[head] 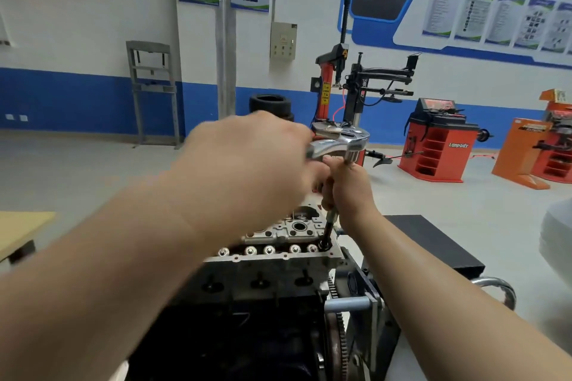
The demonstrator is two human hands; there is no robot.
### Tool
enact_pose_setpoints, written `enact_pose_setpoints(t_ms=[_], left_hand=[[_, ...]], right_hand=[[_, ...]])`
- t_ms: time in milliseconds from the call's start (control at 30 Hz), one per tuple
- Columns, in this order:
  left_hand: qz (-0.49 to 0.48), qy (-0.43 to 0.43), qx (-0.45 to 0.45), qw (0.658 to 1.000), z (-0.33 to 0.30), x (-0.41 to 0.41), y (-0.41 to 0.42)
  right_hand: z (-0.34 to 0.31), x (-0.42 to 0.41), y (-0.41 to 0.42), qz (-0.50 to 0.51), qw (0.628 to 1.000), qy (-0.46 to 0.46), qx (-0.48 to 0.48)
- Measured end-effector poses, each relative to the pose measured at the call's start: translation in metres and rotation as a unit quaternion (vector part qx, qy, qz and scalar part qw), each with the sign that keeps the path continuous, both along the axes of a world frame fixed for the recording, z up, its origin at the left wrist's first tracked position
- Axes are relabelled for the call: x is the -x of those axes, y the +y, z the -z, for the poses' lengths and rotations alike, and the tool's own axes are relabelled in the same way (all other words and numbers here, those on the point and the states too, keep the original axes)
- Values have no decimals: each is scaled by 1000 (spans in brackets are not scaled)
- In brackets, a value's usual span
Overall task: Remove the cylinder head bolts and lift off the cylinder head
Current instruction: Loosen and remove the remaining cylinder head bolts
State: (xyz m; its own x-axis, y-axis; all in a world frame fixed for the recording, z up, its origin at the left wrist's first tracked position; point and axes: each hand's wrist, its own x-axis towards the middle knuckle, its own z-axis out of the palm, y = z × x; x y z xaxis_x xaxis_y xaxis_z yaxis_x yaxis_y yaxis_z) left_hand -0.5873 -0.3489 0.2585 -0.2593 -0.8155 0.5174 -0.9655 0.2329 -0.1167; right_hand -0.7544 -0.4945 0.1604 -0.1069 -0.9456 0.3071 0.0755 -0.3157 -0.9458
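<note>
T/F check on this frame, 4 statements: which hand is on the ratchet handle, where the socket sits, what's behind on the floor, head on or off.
1. The left hand grips the ratchet wrench handle. True.
2. The right hand hangs free, holding nothing. False: it is wrapped around the extension bar below the ratchet head.
3. The socket sits at the right end of the cylinder head. True.
4. The cylinder head lies on the floor beside the tire changer. False: it sits on the engine block.
</note>
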Motion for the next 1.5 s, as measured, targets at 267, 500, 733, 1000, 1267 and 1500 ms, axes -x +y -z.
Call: enact_pose_setpoints(t_ms=[267, 500, 733, 1000, 1267, 1500], left_hand=[[29, 129, -91, 987, -3, -73, -101], [86, 255, -121, 955, -9, -43, -219], [256, 293, -211, 897, -10, 42, -291], [419, 259, -344, 799, -9, 155, -302], [449, 314, -269, 792, -8, 131, -303], [360, 300, -185, 864, -13, 83, -295]], right_hand=[[10, -5, -8, -47, 998, 23, 33], [18, -2, -17, -61, 996, 24, 65], [23, -3, -20, -64, 994, 14, 85], [32, 11, -27, -73, 992, -36, 92], [33, 5, -29, -79, 992, -9, 95], [28, -1, -23, -80, 991, 37, 99]])
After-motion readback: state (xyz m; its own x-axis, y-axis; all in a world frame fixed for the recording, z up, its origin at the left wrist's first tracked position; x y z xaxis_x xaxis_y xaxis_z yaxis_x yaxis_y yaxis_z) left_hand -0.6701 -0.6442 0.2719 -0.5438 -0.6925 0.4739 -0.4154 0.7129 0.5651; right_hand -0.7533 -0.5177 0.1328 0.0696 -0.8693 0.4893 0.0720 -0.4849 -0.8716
